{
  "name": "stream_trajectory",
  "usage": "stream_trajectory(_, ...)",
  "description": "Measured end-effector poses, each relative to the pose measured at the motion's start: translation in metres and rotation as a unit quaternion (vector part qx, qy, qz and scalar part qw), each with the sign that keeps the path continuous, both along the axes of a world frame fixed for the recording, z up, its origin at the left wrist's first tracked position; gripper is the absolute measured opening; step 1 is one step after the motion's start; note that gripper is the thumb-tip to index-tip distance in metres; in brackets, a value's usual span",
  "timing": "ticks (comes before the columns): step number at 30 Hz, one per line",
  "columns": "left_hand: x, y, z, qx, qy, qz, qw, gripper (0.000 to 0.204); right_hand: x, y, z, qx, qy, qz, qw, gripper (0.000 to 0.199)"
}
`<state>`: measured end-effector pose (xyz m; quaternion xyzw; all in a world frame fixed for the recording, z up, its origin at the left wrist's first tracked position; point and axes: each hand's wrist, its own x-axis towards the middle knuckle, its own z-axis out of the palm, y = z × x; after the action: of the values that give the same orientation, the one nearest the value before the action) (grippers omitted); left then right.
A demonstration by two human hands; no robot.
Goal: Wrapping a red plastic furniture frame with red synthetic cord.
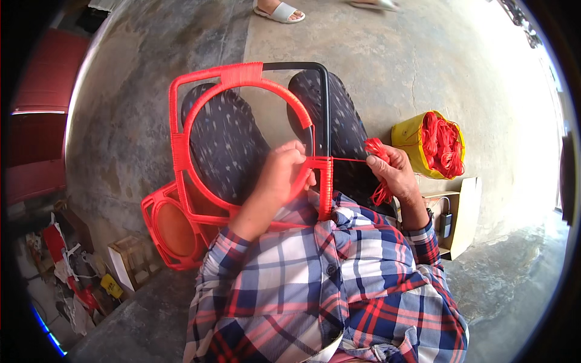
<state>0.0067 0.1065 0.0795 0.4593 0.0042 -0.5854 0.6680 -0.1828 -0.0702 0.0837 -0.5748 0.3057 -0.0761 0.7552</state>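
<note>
A black metal frame, square outside with a round ring inside, lies across my lap. Red cord wraps most of it, with bare black showing at the top right corner, the upper right side and a short piece of the ring. My left hand grips the ring's right side beside the wrapped joint; its fingertips are partly hidden behind the frame. From that joint a strand of red cord runs taut to my right hand, which pinches it and holds a looped red cord bundle.
A yellow bucket full of red cord bundles stands to the right. Below it is an open cardboard box. Another red-wrapped frame sits at the left, near a wooden crate. A person's sandaled foot is ahead.
</note>
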Motion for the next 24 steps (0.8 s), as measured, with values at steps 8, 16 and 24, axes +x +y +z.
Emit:
stream_trajectory(8,0.001,0.002,-0.002,-0.022,0.051,-0.005,0.998,0.005,-0.023,0.008,-0.013,-0.110,-0.047,0.073,0.990,0.016)
stream_trajectory(16,-0.002,-0.002,-0.006,-0.011,-0.041,0.034,0.998,0.017,0.024,-0.034,0.020,-0.315,-0.011,-0.017,0.949,0.016)
stream_trajectory(24,-0.015,-0.009,-0.007,-0.047,-0.303,0.142,0.941,0.025,0.096,0.007,0.023,-0.668,-0.130,0.113,0.724,0.032)
